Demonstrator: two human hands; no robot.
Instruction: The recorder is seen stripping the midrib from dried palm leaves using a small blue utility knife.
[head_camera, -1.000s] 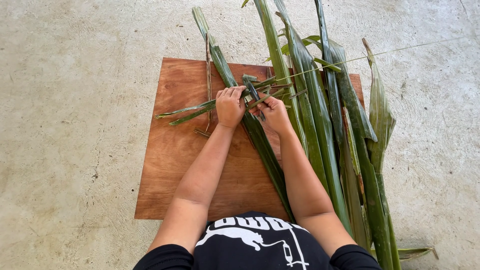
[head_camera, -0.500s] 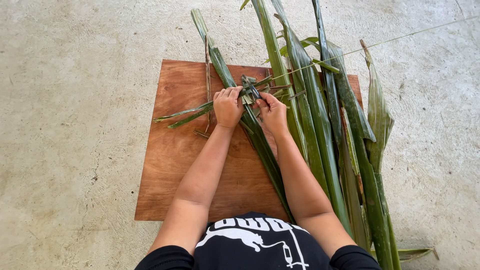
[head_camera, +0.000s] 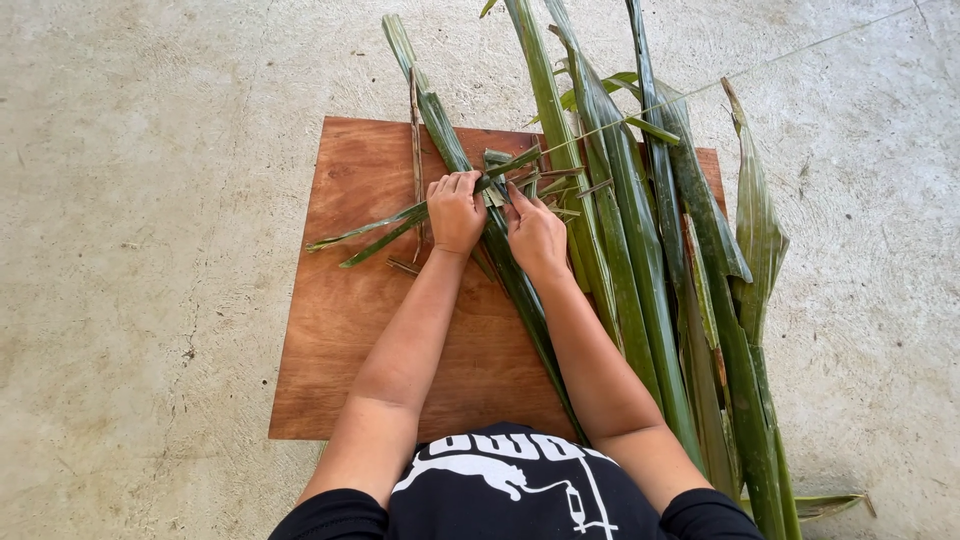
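Two hands meet over a small knot of crossed leaf strips at the far middle of the board, and that knot is all the weaving that shows so far. Going from the left: the concrete floor is bare grey, then comes the brown wooden board lying flat on it. On the board, two thin strip ends stick out leftward from under the left hand. That hand presses down with fingers curled over the strips, closed on them where they cross a long leaf that runs away from the person. Just beside it, the right hand pinches the folded strips with its fingertips; how firmly it holds them cannot be told, since the fingers hide the fold. Right of the hands lies a loose pile of long green leaves, half on the board and half on the floor, uncut and unwoven. Judging by this, the work is at its start: only a few strips are interlaced, and nearly all the leaves remain untouched.
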